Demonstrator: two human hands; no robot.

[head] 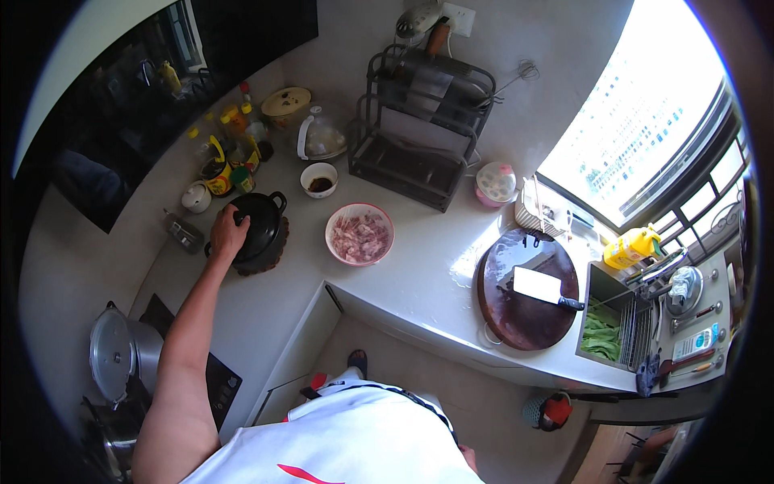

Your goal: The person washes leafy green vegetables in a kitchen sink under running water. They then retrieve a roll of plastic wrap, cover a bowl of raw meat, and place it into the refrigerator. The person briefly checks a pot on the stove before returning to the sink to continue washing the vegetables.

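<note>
My left hand (227, 235) reaches over the counter with its fingers around the knob of a black pot lid (261, 225). Beneath the lid is a black two-handled pot (248, 265) on a brown trivet (283, 249); whether the lid rests fully on the rim I cannot tell. Right of the pot stands a red-rimmed bowl of raw cut meat (361, 237). Behind them sits a small white bowl (318, 180) with dark sauce inside. Only a bit of my right hand (468, 458) shows low beside my body, its fingers mostly hidden.
A cleaver (538, 286) lies on a round chopping board (525, 323). Leafy greens (601, 330) fill part of the sink. Sauce bottles (236, 130) crowd the back left. A black metal rack (417, 163) stands against the wall. A pressure cooker (113, 354) is at the left.
</note>
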